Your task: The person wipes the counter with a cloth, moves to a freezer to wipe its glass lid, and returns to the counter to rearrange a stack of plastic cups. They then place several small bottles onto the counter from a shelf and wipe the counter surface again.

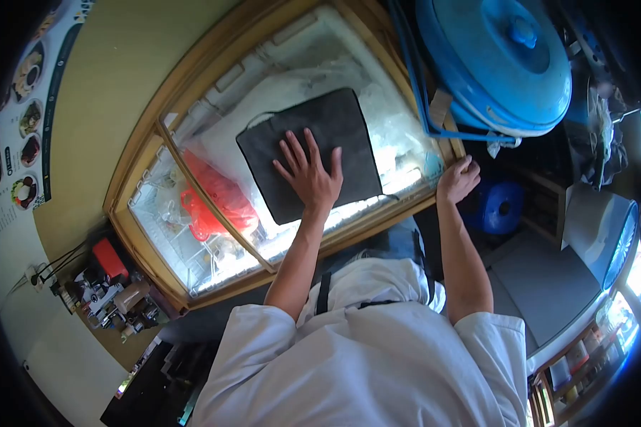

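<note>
Over the glass point(292, 60) of the freezer point(363, 226), to the right of its divider point(214, 191), I see the dark cloth point(350, 142) lying flat and squarish, its near side close to the freezer's near edge. I suppose it lies there because the glass gives it a firm rest within easy reach. The person's left hand point(310, 174) is palm down on it, fingers spread, pinching nothing; to my eye, that broad contact would press the cloth flat and stop it sliding (a thin loop point(258, 118) sticks out at its far left corner, so it may really be a folded bag). The right hand point(459, 180) holds the rim at the freezer's near right corner, its fingers close together and curled over the edge. I take that for a brace, steadying the body over the freezer, though I cannot tell how hard it grips. Beneath the glass, left of the cloth, a red bag point(233, 201) shows on both sides of the divider, presumably put there to keep cold. Just past the right edge is a blue tub point(491, 67), lid on; what bears it I cannot make out.
</note>
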`<control>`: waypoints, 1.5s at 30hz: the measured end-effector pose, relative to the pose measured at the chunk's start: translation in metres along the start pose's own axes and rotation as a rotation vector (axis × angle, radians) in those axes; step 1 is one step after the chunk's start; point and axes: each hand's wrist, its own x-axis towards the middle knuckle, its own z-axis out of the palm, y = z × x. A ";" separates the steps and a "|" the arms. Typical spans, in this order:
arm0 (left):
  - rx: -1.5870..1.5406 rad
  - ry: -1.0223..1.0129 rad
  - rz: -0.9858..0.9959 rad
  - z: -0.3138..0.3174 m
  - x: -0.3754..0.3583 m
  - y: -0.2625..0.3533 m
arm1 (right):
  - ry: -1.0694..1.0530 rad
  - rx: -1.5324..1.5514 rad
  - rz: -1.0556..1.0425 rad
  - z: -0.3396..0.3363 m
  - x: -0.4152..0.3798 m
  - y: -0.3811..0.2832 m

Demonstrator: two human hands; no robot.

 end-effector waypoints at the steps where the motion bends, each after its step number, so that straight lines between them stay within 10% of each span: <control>1: 0.008 0.007 0.002 0.004 0.000 -0.002 | 0.014 0.007 -0.004 0.002 0.000 0.002; 18: -0.161 0.094 -0.111 0.010 -0.041 0.032 | -0.006 0.007 -0.018 -0.002 -0.003 -0.003; 31: -0.329 0.378 -0.134 0.017 0.062 -0.081 | -0.032 0.058 -0.001 -0.005 -0.002 -0.004; 39: -0.357 -0.120 0.718 0.004 -0.002 0.005 | -0.052 0.088 0.024 -0.002 0.002 -0.001; 45: -0.276 -0.177 0.833 -0.012 0.121 -0.047 | -0.075 0.092 0.036 -0.004 -0.001 0.001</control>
